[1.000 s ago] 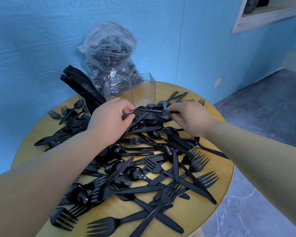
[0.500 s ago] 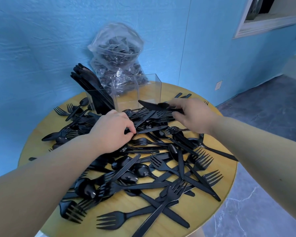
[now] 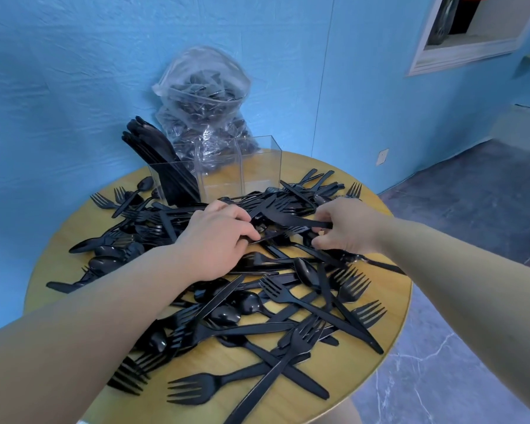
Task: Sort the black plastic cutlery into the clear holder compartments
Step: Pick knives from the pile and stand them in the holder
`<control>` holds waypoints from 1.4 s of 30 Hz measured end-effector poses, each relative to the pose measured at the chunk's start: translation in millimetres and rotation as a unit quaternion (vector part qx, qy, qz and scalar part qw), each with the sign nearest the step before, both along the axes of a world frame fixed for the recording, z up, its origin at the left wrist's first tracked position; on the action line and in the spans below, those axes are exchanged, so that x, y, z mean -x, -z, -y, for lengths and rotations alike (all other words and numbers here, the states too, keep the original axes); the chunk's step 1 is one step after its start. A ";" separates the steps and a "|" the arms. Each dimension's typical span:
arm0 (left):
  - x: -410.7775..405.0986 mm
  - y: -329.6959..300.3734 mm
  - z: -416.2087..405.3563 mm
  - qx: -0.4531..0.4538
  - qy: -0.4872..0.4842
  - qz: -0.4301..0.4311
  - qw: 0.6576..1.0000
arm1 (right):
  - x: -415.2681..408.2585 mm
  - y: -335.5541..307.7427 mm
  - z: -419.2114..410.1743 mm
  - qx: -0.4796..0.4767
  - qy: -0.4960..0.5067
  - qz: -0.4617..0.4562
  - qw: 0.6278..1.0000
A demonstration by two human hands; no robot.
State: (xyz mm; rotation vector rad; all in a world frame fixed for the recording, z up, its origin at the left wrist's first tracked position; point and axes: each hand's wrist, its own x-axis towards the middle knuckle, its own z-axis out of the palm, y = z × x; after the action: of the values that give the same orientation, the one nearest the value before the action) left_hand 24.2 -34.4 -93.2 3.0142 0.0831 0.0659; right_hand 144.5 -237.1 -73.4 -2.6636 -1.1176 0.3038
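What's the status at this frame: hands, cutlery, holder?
Right hand pinching a knife; left hand gripping cutlery in the pile. Clear holder: only left compartment filled. Nothing blocking.

A clear plastic bag of dark pieces stands well beyond the fingers against the blue wall; a round wooden table lies beneath them.
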 end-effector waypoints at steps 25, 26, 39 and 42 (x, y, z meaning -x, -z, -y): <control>-26.2 -3.2 -3.5 -0.051 -0.070 0.001 0.996 | -27.4 5.7 21.1 -0.115 0.101 0.005 0.988; -26.1 -3.3 -4.3 -0.048 -0.075 -0.001 0.996 | -27.6 6.5 19.8 -0.109 0.100 0.008 0.989; -24.6 1.1 -17.6 -0.070 -0.177 0.104 0.976 | -17.4 6.2 -9.6 -0.124 0.092 0.083 0.984; -27.7 2.4 -19.9 -0.062 -0.195 0.084 0.975 | -21.7 10.6 -20.4 -0.129 0.086 0.091 0.984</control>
State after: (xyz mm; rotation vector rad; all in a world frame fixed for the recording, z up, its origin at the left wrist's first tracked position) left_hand 51.9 -14.5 -95.6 3.0511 0.6759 0.3752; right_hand 166.2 -216.7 -83.9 -2.5684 -0.8952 -0.1118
